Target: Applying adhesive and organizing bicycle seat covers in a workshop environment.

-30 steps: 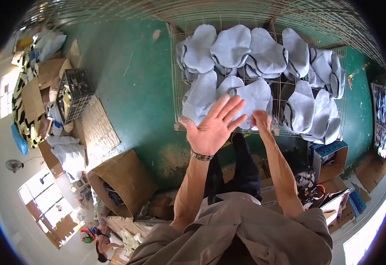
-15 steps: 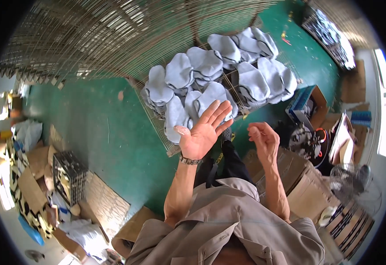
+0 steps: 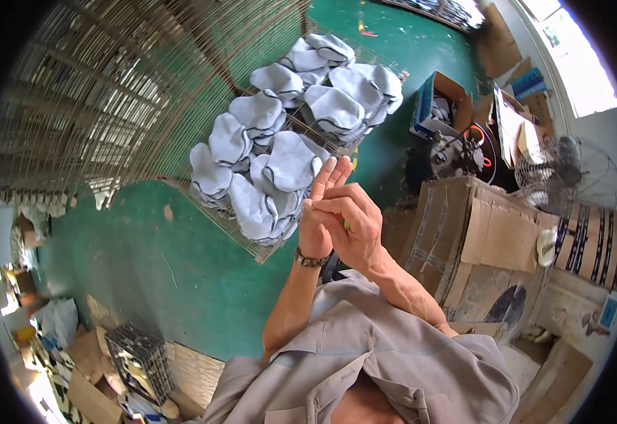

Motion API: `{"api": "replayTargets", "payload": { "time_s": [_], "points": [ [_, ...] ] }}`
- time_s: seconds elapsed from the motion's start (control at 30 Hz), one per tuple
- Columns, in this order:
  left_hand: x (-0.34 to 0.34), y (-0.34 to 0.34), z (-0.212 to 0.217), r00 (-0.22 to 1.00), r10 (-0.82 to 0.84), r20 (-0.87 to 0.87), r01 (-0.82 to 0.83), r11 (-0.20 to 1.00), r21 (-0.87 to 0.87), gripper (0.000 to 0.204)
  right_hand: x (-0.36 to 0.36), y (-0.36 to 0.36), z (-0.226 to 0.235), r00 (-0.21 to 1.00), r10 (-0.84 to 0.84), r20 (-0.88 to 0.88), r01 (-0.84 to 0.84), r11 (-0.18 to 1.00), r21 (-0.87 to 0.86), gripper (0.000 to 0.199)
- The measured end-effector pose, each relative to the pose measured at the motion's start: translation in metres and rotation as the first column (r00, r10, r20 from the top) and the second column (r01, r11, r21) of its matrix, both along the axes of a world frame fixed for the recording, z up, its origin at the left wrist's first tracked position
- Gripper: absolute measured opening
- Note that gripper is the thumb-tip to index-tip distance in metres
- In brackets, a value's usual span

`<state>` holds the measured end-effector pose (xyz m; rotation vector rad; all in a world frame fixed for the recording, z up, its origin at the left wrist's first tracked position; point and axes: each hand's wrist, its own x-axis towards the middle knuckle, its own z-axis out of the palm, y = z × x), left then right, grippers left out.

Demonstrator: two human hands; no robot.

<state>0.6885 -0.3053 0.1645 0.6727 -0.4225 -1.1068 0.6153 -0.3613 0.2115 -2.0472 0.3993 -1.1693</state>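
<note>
My left hand [image 3: 315, 230] is raised in front of my chest, a dark band round its wrist, its fingers stretched upward. Across its palm side lies my right hand [image 3: 358, 222], bent fingers and thumb drawn together by the left thumb. What is between those right fingertips, if anything, is hidden. Just beyond both hands, several stacks of light grey, rounded cloth pieces with dark edging [image 3: 291, 159] lie on a wire rack [image 3: 248, 247]. Neither hand holds any of them.
A large wire frame [image 3: 110, 106] rises at the left above the green floor [image 3: 132, 261]. To the right stand a cardboard box [image 3: 449, 219], a fan [image 3: 555, 173] and an open blue box [image 3: 425, 106]. A black crate [image 3: 139, 360] sits lower left.
My right hand has moved left and come onto my left hand, which was spread open apart from it. The view has turned right, so the rack shows farther left.
</note>
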Motion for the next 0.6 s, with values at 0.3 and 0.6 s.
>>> {"api": "replayTargets", "payload": {
  "time_s": [0.3, 0.6],
  "points": [
    [-0.094, -0.017, -0.011, 0.952, -0.27, -0.142, 0.273, 0.962, 0.003, 0.101, -0.105, -0.025, -0.014, 0.971, -0.235, 0.047, 0.232, 0.97, 0.069, 0.007],
    [-0.177, -0.045, -0.012, 0.807, -0.539, -0.243, 0.54, 0.839, -0.067, 0.126, -0.241, -0.04, 0.016, 0.965, -0.261, 0.029, 0.238, 0.916, 0.325, 0.012]
  ]
}}
